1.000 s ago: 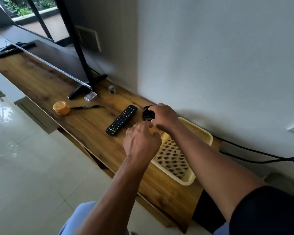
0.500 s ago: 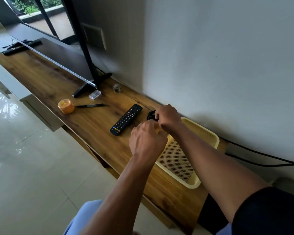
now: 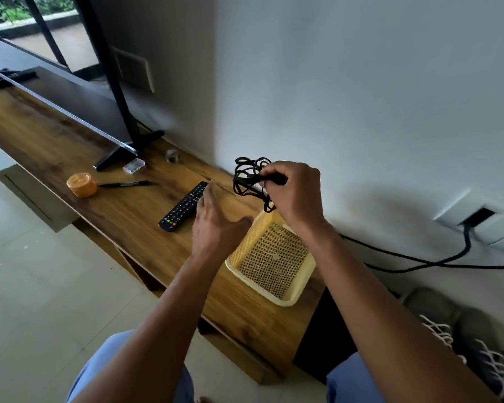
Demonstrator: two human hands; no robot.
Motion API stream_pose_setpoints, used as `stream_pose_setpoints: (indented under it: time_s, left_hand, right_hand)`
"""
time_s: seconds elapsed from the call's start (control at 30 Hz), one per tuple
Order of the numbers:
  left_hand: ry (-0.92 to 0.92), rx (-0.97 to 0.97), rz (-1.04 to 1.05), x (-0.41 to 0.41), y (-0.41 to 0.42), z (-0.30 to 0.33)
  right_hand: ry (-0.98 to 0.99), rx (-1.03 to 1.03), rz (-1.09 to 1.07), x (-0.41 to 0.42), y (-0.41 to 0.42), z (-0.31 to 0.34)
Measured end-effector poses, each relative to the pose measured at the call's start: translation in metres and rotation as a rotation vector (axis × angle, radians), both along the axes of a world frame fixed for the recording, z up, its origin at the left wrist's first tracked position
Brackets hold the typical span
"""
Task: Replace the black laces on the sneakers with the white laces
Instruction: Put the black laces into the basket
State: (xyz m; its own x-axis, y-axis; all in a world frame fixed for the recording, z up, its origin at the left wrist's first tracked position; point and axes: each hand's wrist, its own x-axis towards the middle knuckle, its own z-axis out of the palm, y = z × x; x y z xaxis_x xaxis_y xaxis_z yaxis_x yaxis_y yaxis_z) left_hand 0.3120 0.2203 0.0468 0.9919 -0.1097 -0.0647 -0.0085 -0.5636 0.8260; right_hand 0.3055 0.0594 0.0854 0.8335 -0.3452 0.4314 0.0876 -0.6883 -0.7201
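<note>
— Inspector: Your right hand (image 3: 296, 193) pinches the bundle of black laces (image 3: 249, 177), lifted above the far rim of the yellow basket (image 3: 285, 298), close to the wall.

— Operator: And my left?

— Inspector: Your left hand (image 3: 216, 228) hovers with fingers spread and holds nothing — between the remote (image 3: 184, 206) and the basket. The sneakers (image 3: 477, 350) sit on the floor, past the shelf's right end.

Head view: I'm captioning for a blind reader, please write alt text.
A person's right hand holds a tangle of black laces above a yellow basket on a wooden shelf; the left hand hovers open. Grey sneakers with white laces stand on the floor.
</note>
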Motion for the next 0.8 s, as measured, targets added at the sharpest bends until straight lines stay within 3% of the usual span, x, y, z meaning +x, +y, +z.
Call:
stream_pose_setpoints:
  time_s: [0.17, 0.3, 0.47, 0.8]
  left_hand:
    - [-0.012, -0.117, -0.084, -0.007, -0.005, 0.007]
    - [-0.019, -0.127, -0.130, -0.010, -0.009, 0.009]
    - [-0.011, -0.005, -0.202, -0.016, -0.013, 0.003]
    - [0.117, -0.046, -0.238, -0.019, -0.047, -0.008]
  right_hand:
    - [-0.026, 0.184, 0.027, -0.042, 0.002, 0.026]
    - [0.072, 0.208, 0.001, -0.066, 0.001, 0.001]
    - [0.192, 0.104, -0.042, -0.075, -0.003, -0.051]
    - [0.316, -0.044, -0.124, -0.042, -0.014, -0.094]
